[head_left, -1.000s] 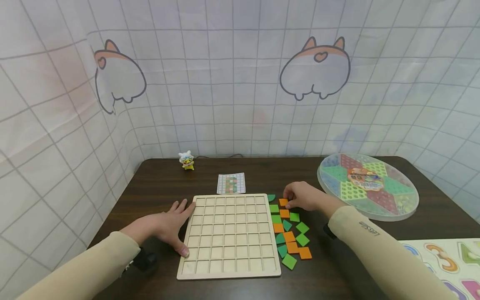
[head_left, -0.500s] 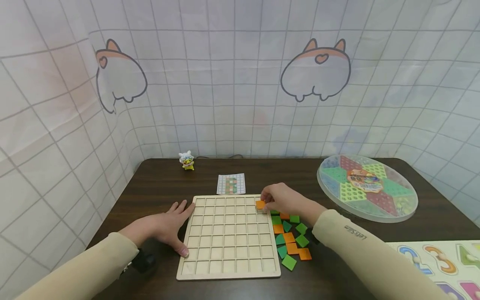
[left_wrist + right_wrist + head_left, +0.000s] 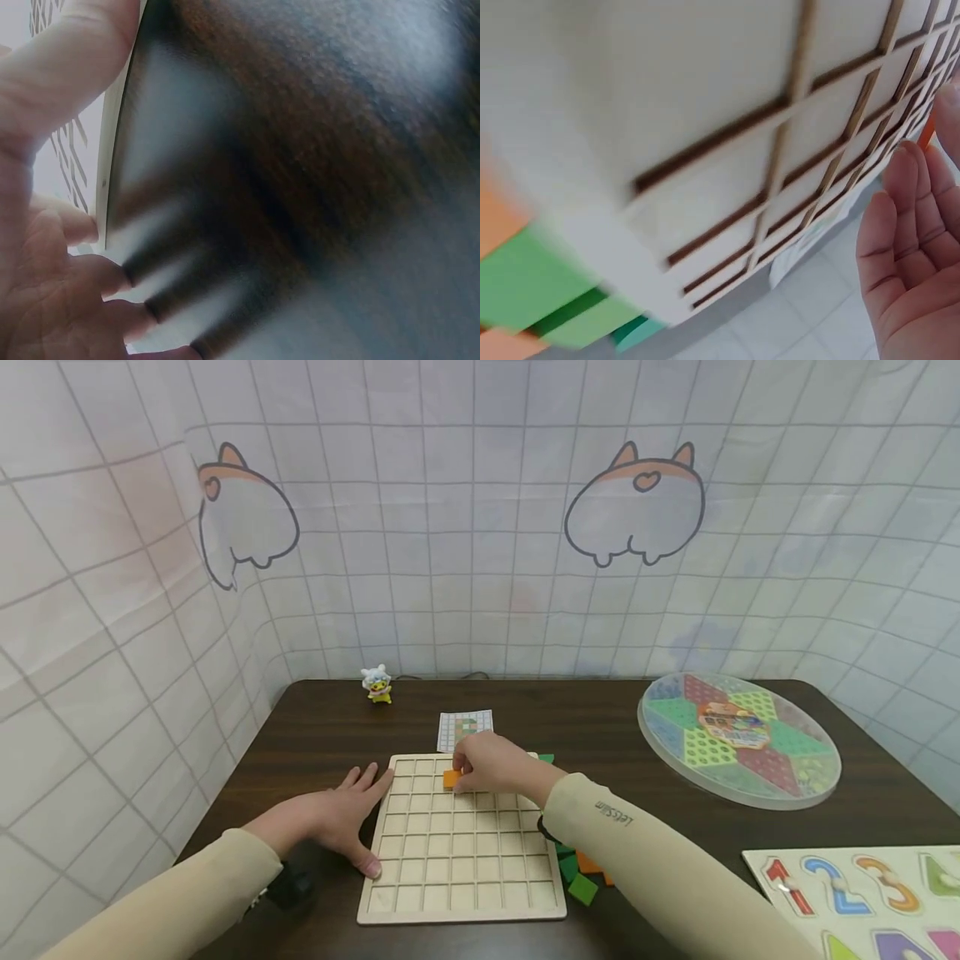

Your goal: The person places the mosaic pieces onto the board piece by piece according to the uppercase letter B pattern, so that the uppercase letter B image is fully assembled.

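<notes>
A pale wooden grid board (image 3: 462, 860) lies on the dark table. Over its upper part, my right hand (image 3: 491, 764) pinches an orange square tile (image 3: 451, 779) between thumb and fingers. That tile also shows as a thin orange edge (image 3: 927, 132) in the right wrist view. My left hand (image 3: 341, 818) rests at the board's left edge, fingers spread, thumb on the rim. Right of the board lie green tiles (image 3: 582, 889) and orange tiles (image 3: 588, 862), partly hidden under the right forearm. Behind the board is a small printed pattern card (image 3: 446, 731), partly covered by the right hand.
A round, clear-lidded Chinese checkers set (image 3: 738, 739) lies at the back right. A number puzzle board (image 3: 817, 860) is at the front right. At the back left stands a small white-and-yellow figurine (image 3: 377, 685). A grid-patterned cloth (image 3: 480, 552) hangs behind the table.
My right hand has picked up an orange tile from the pieces on the right and carried it left over the board's upper rows. My left hand has stayed at the board's edge.
</notes>
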Motion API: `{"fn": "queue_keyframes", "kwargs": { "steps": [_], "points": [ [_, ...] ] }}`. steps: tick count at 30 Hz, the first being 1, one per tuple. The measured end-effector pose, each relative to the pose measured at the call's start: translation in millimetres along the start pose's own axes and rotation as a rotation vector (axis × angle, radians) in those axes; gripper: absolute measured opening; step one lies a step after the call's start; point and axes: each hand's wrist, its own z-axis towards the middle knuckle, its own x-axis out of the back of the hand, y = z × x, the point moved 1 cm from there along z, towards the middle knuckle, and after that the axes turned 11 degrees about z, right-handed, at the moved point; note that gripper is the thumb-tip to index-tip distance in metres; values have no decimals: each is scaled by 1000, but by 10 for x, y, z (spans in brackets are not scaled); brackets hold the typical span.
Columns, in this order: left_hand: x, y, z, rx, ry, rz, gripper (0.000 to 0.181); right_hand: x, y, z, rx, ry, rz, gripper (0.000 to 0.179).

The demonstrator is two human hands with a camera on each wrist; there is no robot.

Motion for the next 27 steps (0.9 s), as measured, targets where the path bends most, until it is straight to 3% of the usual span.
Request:
{"fn": "queue_keyframes", "kwargs": {
  "steps": [3, 9, 14, 27],
  "points": [
    [-105, -101, 134, 15, 6, 21, 158, -46, -53, 56, -7, -1, 2, 24],
    [-44, -12, 81, 24, 4, 19, 156, -63, -107, 95, -34, 11, -29, 22],
    [-53, -34, 108, 29, 2, 18, 159, -71, -112, 114, -34, -3, -28, 23],
    [150, 206, -156, 14, -29, 1, 149, -92, -110, 174, 23, 22, -59, 10]
  ]
}}
